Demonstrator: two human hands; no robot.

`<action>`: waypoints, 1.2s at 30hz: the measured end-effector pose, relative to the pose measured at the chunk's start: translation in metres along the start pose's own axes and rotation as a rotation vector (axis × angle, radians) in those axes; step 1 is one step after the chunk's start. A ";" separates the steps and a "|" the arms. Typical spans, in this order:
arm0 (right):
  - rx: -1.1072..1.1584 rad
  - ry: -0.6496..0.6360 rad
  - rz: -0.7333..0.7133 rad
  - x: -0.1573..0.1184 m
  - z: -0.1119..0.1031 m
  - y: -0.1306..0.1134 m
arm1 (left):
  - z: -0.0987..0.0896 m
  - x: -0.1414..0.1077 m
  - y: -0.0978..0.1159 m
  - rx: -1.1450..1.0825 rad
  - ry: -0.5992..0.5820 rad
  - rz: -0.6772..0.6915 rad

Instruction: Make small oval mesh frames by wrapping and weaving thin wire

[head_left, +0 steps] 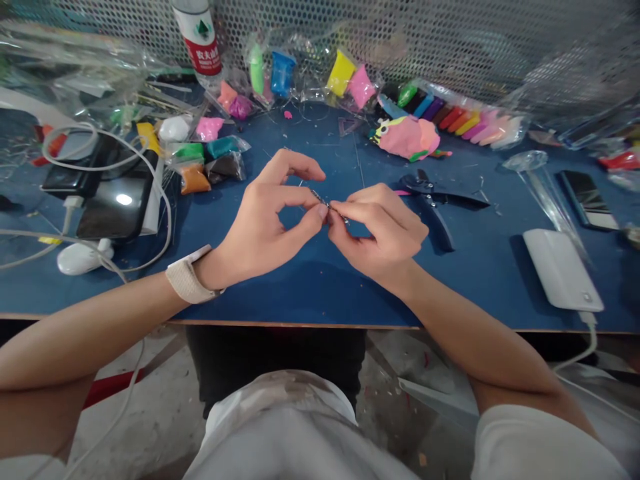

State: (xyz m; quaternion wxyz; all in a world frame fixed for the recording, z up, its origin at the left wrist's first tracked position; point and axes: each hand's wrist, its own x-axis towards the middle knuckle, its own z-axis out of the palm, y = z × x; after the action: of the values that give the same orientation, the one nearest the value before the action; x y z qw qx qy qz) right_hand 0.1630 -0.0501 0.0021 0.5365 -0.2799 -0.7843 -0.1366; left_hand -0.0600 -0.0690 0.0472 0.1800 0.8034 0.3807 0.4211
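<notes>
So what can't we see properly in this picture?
In the head view:
Thin dark strand: very small, and partly covered by the left hand and right hand.
Bottle: its top is cut off by the upper edge.
Clear wrappers, upper left: blur and shine hide what's inside.

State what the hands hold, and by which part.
A thin dark strand, perhaps twisted wire: the left hand and right hand pinch it side by side, thumb to forefinger; what part of its length is too small to tell.

Passage lies over the near-middle tabletop; pliers obstruct beside the right hand, clay packets outside the left hand.
</notes>
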 end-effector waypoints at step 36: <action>0.577 -0.047 0.639 0.012 0.001 0.001 | 0.005 0.000 -0.019 -0.066 -0.101 0.085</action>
State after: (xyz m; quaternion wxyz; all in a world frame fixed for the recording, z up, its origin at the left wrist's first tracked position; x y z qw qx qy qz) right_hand 0.1593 -0.0454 0.0122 0.5900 -0.3503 -0.6764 0.2677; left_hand -0.0642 -0.0573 0.0325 0.2073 0.8327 0.3227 0.3993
